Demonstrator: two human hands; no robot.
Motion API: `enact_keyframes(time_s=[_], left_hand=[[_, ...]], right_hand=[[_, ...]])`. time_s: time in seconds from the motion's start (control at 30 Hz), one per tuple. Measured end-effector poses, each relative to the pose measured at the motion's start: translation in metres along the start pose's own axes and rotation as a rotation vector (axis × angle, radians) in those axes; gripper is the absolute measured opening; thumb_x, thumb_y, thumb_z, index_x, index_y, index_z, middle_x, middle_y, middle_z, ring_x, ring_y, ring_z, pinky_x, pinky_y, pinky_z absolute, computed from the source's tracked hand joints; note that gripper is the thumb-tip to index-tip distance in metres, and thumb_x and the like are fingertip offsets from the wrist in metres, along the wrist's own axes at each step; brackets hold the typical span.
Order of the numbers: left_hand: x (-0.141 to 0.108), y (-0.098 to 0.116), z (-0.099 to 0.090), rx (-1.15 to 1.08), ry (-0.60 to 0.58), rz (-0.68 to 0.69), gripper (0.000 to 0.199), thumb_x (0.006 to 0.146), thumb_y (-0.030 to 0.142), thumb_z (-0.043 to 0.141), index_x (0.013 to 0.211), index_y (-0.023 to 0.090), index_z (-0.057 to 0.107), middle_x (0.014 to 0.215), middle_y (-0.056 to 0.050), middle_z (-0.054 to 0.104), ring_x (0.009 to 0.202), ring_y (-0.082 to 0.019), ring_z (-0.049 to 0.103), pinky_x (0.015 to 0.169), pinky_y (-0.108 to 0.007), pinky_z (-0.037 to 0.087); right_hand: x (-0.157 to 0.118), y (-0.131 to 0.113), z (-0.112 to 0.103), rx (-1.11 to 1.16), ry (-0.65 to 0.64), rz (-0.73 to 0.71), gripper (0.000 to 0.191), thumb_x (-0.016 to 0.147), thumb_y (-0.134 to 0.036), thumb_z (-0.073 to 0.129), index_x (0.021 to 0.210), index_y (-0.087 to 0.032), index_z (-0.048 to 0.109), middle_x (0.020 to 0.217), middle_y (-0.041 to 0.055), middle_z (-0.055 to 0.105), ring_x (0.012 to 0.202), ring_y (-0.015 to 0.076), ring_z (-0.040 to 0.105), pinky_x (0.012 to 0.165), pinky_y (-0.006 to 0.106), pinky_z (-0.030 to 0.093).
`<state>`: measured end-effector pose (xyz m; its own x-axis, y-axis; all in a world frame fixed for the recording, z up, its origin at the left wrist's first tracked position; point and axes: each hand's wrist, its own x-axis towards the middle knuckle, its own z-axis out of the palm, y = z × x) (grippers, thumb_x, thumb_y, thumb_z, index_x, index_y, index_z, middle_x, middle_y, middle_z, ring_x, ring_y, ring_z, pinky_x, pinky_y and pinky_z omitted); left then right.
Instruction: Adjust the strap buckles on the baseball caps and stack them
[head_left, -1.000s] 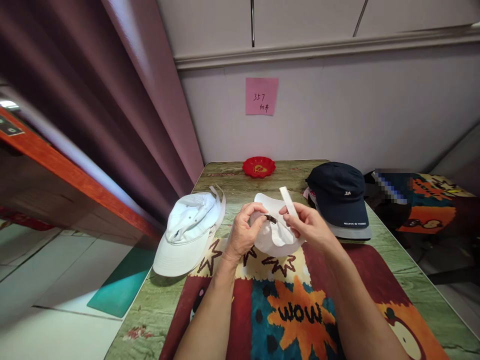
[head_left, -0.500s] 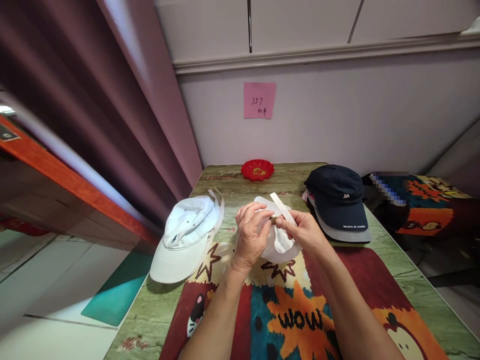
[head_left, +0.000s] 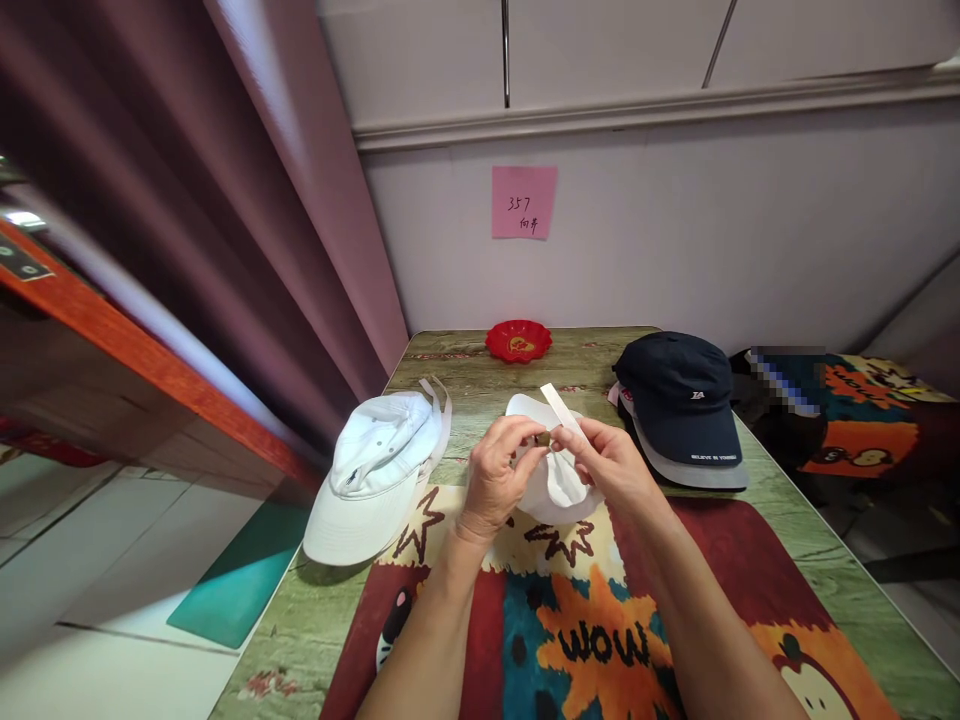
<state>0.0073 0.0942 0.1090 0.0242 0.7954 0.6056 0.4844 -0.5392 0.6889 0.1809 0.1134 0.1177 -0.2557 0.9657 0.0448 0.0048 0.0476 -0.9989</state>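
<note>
Both hands meet over a white cap [head_left: 559, 500], which sits near the middle of the worktop [head_left: 322, 620] at the far edge of a colourful patterned mat [head_left: 480, 640]. The left hand [head_left: 499, 478] has its thumb and index finger pinching a small brownish metal buckle [head_left: 543, 438] above the cap. The right hand [head_left: 604, 460] comes in from the other side, its thumb and fingers closed on a white strap [head_left: 562, 410] — the free end of the strap sticks up and away from the fingertips, toward the far side. The cap's white fabric shows between and below the hands; how the strap runs through the buckle is too small to tell.

To the left lies a pale cap [head_left: 386, 450], brim toward the near left, with its own thin strap curling up at the back and the brim reaching over the edge of the mat. To the right, a navy cap [head_left: 679, 395] with white lettering along its brim rests on top of a grey-brimmed cap [head_left: 697, 472]. A red scalloped dish [head_left: 518, 342] stands at the far end of the worktop, below a pink sticky note [head_left: 524, 203] with handwriting — it is stuck to the pale wall [head_left: 645, 230].
</note>
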Motion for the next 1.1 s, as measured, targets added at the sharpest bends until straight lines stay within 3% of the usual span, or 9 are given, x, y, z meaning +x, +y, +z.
enact_keyframes(time_s=[0.07,0.13,0.3,0.43,0.57,0.7,0.9,1.1], left_hand=[[0.002,-0.005,-0.006,-0.040,0.038,-0.064,0.012,0.087,0.027,0.069,0.099,0.024,0.071,0.102,-0.005,0.069,0.078,-0.015,0.062,0.070,-0.027,0.051],[0.004,-0.008,-0.011,-0.060,0.085,-0.123,0.013,0.084,0.026,0.073,0.096,0.023,0.071,0.102,-0.004,0.067,0.073,-0.013,0.059,0.067,-0.025,0.049],[0.003,-0.005,-0.014,-0.090,0.099,-0.240,0.013,0.079,0.021,0.075,0.092,0.021,0.072,0.087,-0.001,0.065,0.070,-0.012,0.058,0.064,-0.024,0.048],[0.002,0.001,-0.008,-0.327,0.069,-0.378,0.018,0.080,0.025,0.074,0.097,0.021,0.071,0.087,-0.003,0.070,0.075,-0.015,0.065,0.068,-0.026,0.053],[0.005,0.005,-0.004,-0.582,0.111,-0.486,0.024,0.073,0.025,0.080,0.094,0.018,0.070,0.081,-0.001,0.070,0.067,-0.013,0.064,0.066,-0.026,0.055],[0.006,0.008,-0.003,-0.690,0.164,-0.606,0.027,0.069,0.026,0.082,0.091,0.016,0.071,0.072,-0.001,0.070,0.063,-0.012,0.065,0.063,-0.025,0.055],[0.005,0.008,0.000,-0.829,0.190,-0.805,0.035,0.061,0.027,0.088,0.088,0.014,0.069,0.073,-0.001,0.070,0.061,-0.013,0.067,0.063,-0.026,0.056],[0.005,0.006,-0.001,-0.802,0.226,-0.731,0.027,0.064,0.026,0.086,0.081,0.015,0.068,0.077,0.000,0.070,0.071,-0.010,0.064,0.075,-0.024,0.053]], right_hand=[[-0.001,-0.004,-0.002,0.008,0.064,0.006,0.053,0.085,-0.066,0.061,0.105,-0.017,0.068,0.069,0.0010,0.065,0.043,0.0083,0.037,0.040,0.023,0.030],[-0.003,-0.008,-0.005,-0.025,0.143,-0.025,0.052,0.087,-0.064,0.059,0.111,-0.018,0.067,0.071,0.0017,0.067,0.043,0.0087,0.040,0.041,0.023,0.032],[-0.010,-0.018,-0.010,-0.113,0.233,-0.103,0.035,0.086,-0.052,0.064,0.093,-0.018,0.070,0.079,0.0056,0.069,0.062,0.0142,0.058,0.054,0.024,0.044],[-0.015,-0.021,-0.004,-0.143,0.177,-0.115,0.032,0.091,-0.048,0.059,0.096,-0.019,0.071,0.080,0.0048,0.069,0.056,0.0124,0.051,0.051,0.025,0.039],[-0.013,-0.016,0.003,-0.259,0.197,-0.144,0.037,0.092,-0.053,0.059,0.096,-0.020,0.075,0.066,0.0024,0.066,0.059,0.0150,0.055,0.058,0.026,0.040],[-0.010,-0.010,0.006,-0.331,0.245,-0.133,0.038,0.090,-0.056,0.062,0.094,-0.022,0.078,0.059,0.0014,0.065,0.057,0.0170,0.058,0.058,0.027,0.039],[-0.010,-0.008,0.008,-0.455,0.247,-0.136,0.036,0.091,-0.053,0.059,0.079,-0.022,0.072,0.067,0.0029,0.071,0.059,0.0170,0.061,0.057,0.026,0.038],[-0.009,-0.005,0.009,-0.460,0.244,-0.163,0.032,0.093,-0.050,0.058,0.092,-0.023,0.074,0.069,0.0026,0.072,0.059,0.0170,0.061,0.058,0.026,0.039]])
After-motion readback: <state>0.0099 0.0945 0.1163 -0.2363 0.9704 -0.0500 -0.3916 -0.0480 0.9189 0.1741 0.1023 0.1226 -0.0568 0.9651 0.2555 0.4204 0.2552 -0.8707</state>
